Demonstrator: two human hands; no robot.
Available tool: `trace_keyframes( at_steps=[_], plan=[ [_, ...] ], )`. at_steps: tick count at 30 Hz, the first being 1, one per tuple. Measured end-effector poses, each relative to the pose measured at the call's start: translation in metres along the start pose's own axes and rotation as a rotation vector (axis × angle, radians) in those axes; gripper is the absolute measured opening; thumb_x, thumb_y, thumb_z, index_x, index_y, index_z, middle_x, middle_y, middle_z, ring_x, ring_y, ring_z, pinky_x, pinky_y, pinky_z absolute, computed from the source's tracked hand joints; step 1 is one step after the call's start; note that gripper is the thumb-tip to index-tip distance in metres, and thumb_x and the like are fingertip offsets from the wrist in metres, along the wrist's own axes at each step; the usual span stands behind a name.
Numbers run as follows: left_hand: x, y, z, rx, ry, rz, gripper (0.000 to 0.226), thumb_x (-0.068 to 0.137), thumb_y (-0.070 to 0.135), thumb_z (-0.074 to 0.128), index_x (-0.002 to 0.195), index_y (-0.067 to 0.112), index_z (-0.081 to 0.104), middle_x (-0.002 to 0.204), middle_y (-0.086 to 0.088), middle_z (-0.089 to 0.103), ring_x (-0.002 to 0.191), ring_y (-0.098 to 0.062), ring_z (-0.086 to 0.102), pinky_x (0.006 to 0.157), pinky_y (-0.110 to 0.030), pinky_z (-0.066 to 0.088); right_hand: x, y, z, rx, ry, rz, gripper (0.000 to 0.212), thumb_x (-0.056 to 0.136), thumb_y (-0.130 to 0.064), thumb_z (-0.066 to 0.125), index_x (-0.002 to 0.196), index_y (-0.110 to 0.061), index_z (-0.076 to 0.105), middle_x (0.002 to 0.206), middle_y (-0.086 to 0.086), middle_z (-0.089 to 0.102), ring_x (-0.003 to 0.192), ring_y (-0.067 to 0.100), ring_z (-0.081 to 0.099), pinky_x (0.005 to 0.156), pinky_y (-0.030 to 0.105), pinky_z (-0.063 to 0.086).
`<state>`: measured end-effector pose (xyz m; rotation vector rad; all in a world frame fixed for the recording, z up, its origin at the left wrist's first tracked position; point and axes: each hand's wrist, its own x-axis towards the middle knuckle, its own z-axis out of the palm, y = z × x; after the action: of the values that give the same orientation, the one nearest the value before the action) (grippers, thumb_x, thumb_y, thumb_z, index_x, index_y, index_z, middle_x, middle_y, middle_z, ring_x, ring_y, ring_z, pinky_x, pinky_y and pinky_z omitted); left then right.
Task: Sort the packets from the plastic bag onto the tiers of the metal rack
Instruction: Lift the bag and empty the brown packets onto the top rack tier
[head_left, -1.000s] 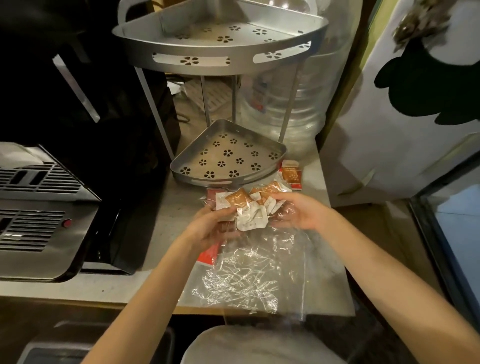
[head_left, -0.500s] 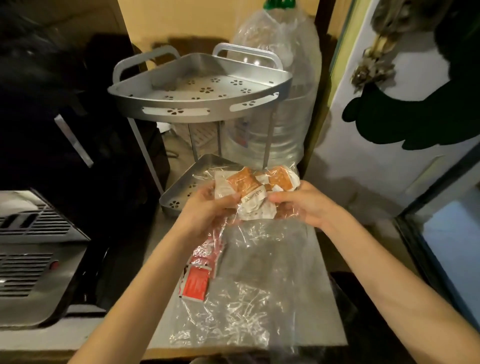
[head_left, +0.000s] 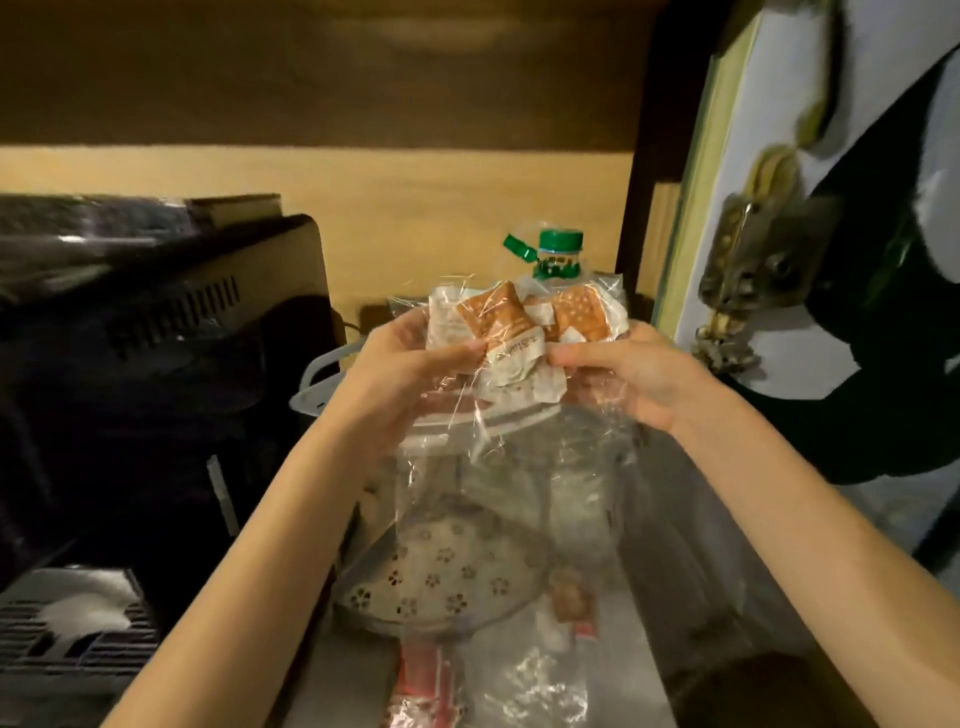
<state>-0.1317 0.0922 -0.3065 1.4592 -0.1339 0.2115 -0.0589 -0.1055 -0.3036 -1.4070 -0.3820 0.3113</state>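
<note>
Early stage. Left hand (head_left: 402, 358) and right hand (head_left: 631, 371) pinch, fingers curled, a bundle of orange-and-white packets (head_left: 524, 332) inside the clear plastic bag (head_left: 519, 467), held above the perforated grey metal rack (head_left: 447, 577). Lower tier looks bare; red packets (head_left: 423, 680) lie on the near counter (head_left: 343, 680). Sorting barely begun.

Orange-and-white packets (head_left: 524, 332) bunched in the raised clear plastic bag (head_left: 519, 467).
</note>
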Motion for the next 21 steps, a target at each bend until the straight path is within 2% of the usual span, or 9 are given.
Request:
trace_keyframes(
  at_steps=[3, 8, 11, 13, 15, 18, 21],
  plan=[
    [0.024, 0.035, -0.007, 0.063, 0.021, 0.043, 0.028, 0.073, 0.005, 0.068, 0.1, 0.008, 0.06, 0.079, -0.004, 0.071, 0.066, -0.014, 0.069, 0.049, -0.025, 0.054, 0.016, -0.036, 0.013, -0.026, 0.029, -0.081, 0.018, 0.064, 0.005, 0.073, 0.075, -0.008, 0.066, 0.06, 0.004, 0.073, 0.054, 0.016, 0.069, 0.042, 0.023, 0.052],
    [0.059, 0.089, -0.016, 0.136, -0.018, 0.166, 0.024, 0.078, 0.001, 0.063, 0.1, 0.009, 0.06, 0.077, -0.004, 0.071, 0.064, -0.014, 0.069, 0.049, -0.025, 0.056, 0.042, -0.084, 0.034, -0.009, 0.083, -0.228, 0.022, 0.068, 0.006, 0.072, 0.081, -0.009, 0.064, 0.056, 0.0, 0.072, 0.053, 0.013, 0.069, 0.042, 0.024, 0.053],
    [0.077, 0.118, -0.02, 0.197, -0.012, 0.242, 0.023, 0.078, 0.001, 0.063, 0.098, 0.014, 0.063, 0.081, -0.003, 0.072, 0.067, -0.015, 0.07, 0.053, -0.029, 0.058, 0.057, -0.109, 0.043, 0.006, 0.121, -0.293, 0.031, 0.066, 0.005, 0.075, 0.092, -0.006, 0.063, 0.059, -0.001, 0.072, 0.057, 0.014, 0.07, 0.047, 0.026, 0.056],
    [0.088, 0.136, -0.023, 0.237, -0.001, 0.304, 0.021, 0.078, 0.002, 0.065, 0.095, 0.015, 0.064, 0.083, -0.003, 0.073, 0.071, -0.017, 0.071, 0.055, -0.03, 0.058, 0.064, -0.126, 0.047, 0.021, 0.134, -0.329, 0.031, 0.065, 0.005, 0.075, 0.091, -0.006, 0.062, 0.059, 0.001, 0.072, 0.056, 0.016, 0.07, 0.045, 0.026, 0.055],
    [0.096, 0.155, -0.026, 0.276, -0.001, 0.36, 0.021, 0.079, 0.005, 0.065, 0.097, 0.014, 0.064, 0.087, -0.004, 0.072, 0.076, -0.02, 0.071, 0.057, -0.03, 0.058, 0.072, -0.145, 0.052, 0.006, 0.142, -0.374, 0.033, 0.065, 0.004, 0.076, 0.094, -0.004, 0.062, 0.069, 0.007, 0.073, 0.058, 0.018, 0.071, 0.045, 0.027, 0.054],
    [0.106, 0.183, -0.028, 0.311, -0.023, 0.446, 0.03, 0.08, 0.006, 0.064, 0.11, 0.008, 0.059, 0.094, -0.007, 0.069, 0.078, -0.017, 0.07, 0.058, -0.026, 0.057, 0.085, -0.172, 0.058, -0.012, 0.158, -0.462, 0.037, 0.064, 0.002, 0.077, 0.097, -0.006, 0.062, 0.087, 0.013, 0.072, 0.072, 0.023, 0.072, 0.057, 0.035, 0.059],
    [0.113, 0.205, -0.031, 0.342, -0.07, 0.55, 0.034, 0.082, 0.003, 0.06, 0.115, 0.001, 0.053, 0.092, -0.007, 0.067, 0.077, -0.015, 0.067, 0.059, -0.022, 0.054, 0.096, -0.192, 0.062, 0.008, 0.151, -0.549, 0.038, 0.064, 0.003, 0.077, 0.098, -0.009, 0.062, 0.092, 0.014, 0.072, 0.08, 0.027, 0.071, 0.066, 0.041, 0.059]
  ],
)
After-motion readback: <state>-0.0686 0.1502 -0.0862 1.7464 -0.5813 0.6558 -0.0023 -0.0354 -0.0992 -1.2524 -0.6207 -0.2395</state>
